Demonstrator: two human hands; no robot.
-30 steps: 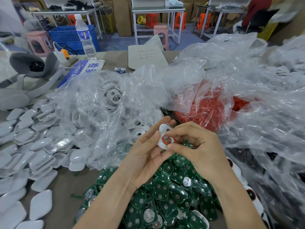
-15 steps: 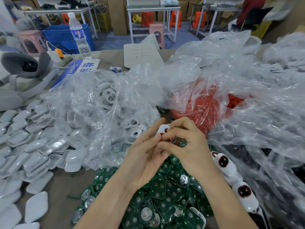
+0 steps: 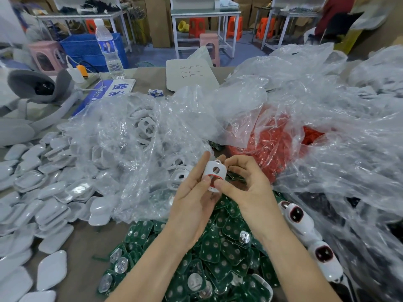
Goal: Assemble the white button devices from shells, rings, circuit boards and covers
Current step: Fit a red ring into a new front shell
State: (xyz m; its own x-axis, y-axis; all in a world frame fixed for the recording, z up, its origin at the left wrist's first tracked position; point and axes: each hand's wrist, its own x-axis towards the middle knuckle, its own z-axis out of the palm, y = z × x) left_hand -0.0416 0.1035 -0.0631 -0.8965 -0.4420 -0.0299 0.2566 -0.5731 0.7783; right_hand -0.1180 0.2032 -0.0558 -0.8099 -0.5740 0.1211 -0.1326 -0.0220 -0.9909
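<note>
- The white shell (image 3: 214,174) is held in the air, just above the far edge of the pile of circuit boards (image 3: 218,253), between the two hands.
- The grip of the left hand (image 3: 192,201) is closed on the shell. The thumb lies on its front face and the long fingers support it from behind.
- The grip of the right hand (image 3: 244,184) is closed on the same shell. Its thumb presses the lower edge and the other fingers curl behind.
- The red ring (image 3: 212,175) shows as a thin arc at the lower opening of the shell. It seems it is being seated there. The thumbs cover part of it, so I cannot tell if it sits fully.
- The shell looks light, thin, stiff and smooth, so it may slip. I think it is best held by its side edges, so the openings stay free.
- The ring looks soft and rubbery and may spring out. It is probably better to press it in bit by bit around the opening.
- The next part is probably a circuit board. The boards look thin and rigid and are best taken by the edges.
- The white covers (image 3: 43,192) lie on the tabletop (image 3: 82,240) to the left of the boards.
- Behind the boards there is the bag of shells (image 3: 135,144) on the left side and the bag of rings (image 3: 272,144) on the right side.
- The finished devices (image 3: 305,225) lie just to the right of the boards.
</note>
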